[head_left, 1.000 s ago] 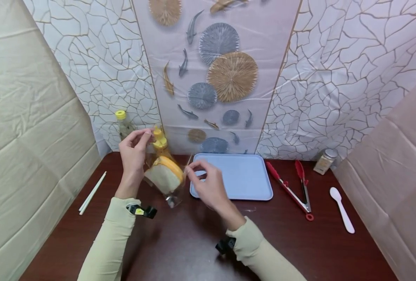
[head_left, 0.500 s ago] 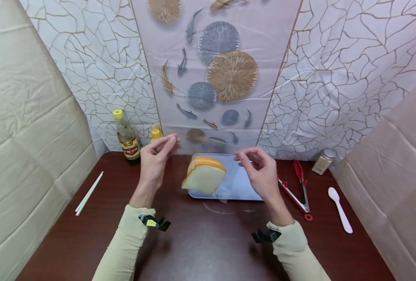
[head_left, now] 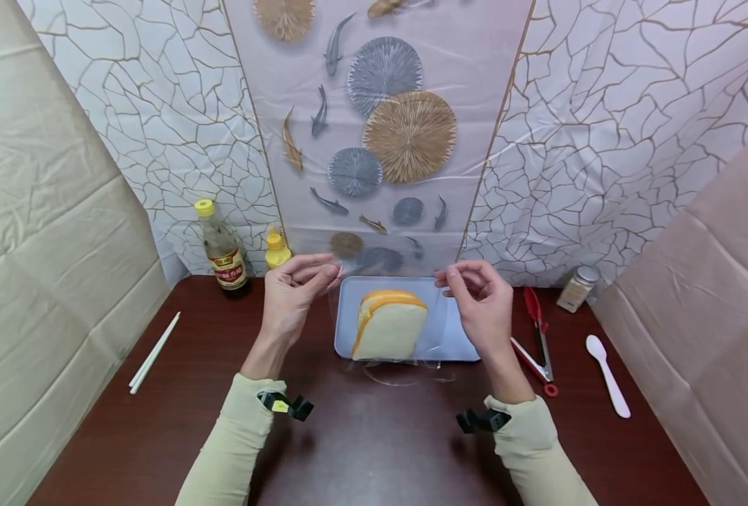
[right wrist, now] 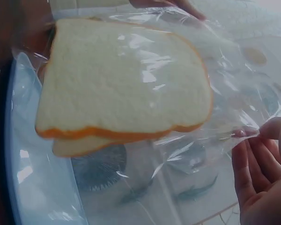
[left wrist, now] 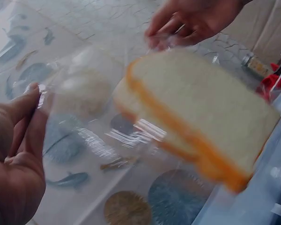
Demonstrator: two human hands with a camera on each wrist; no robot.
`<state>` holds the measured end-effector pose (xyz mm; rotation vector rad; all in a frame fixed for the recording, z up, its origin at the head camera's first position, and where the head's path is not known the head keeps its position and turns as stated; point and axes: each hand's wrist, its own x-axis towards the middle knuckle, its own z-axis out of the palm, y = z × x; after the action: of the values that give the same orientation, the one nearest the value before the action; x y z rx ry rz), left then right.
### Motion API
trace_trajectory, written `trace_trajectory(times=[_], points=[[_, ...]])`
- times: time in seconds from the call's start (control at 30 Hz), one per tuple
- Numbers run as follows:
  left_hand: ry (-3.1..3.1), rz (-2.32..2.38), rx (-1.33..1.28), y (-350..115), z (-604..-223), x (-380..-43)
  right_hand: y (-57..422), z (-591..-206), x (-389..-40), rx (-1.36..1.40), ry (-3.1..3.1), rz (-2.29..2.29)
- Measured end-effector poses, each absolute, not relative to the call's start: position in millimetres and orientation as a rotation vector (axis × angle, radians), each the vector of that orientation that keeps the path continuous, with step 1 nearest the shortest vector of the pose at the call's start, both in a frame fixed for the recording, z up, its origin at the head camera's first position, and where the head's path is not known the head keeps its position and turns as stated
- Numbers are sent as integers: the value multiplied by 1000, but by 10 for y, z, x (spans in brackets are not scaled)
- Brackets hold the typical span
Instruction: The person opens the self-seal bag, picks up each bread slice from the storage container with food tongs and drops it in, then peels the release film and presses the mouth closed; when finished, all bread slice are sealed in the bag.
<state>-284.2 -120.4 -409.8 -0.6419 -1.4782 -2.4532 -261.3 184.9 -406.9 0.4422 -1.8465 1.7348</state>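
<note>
Two slices of bread (head_left: 391,330) with orange-brown crust stand inside a clear plastic bag (right wrist: 178,154), over the light blue tray (head_left: 345,309) in the head view. My left hand (head_left: 294,295) pinches one upper corner of the bag between thumb and fingers. The opposite corner is pinched by my right hand (head_left: 480,299). Between the two hands the film is stretched out, with glints along it in the left wrist view. The slices lean together at the bottom of the bag, one partly behind the other.
At the back left are a dark sauce bottle (head_left: 225,249) and a yellow squeeze bottle (head_left: 277,249). White chopsticks (head_left: 155,353) lie at the left. Red-handled tongs (head_left: 543,344), a spice jar (head_left: 579,289) and a white spoon (head_left: 609,376) are at the right.
Both hands have moved right with the bag, carrying the bread from beside the yellow bottle to over the tray. The hands are farther apart than one second ago.
</note>
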Motion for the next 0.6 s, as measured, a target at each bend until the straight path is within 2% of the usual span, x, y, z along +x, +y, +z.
trace_trajectory(times=[0.37, 0.6], points=[[-1623, -2450, -704, -1273, -4081, -2861, 1939, -4021, -2605, 387, -1866, 1714], [-1538, -2414, -724, -1272, -4048, -2830, 1939, -4012, -2580, 492, -1834, 1796]])
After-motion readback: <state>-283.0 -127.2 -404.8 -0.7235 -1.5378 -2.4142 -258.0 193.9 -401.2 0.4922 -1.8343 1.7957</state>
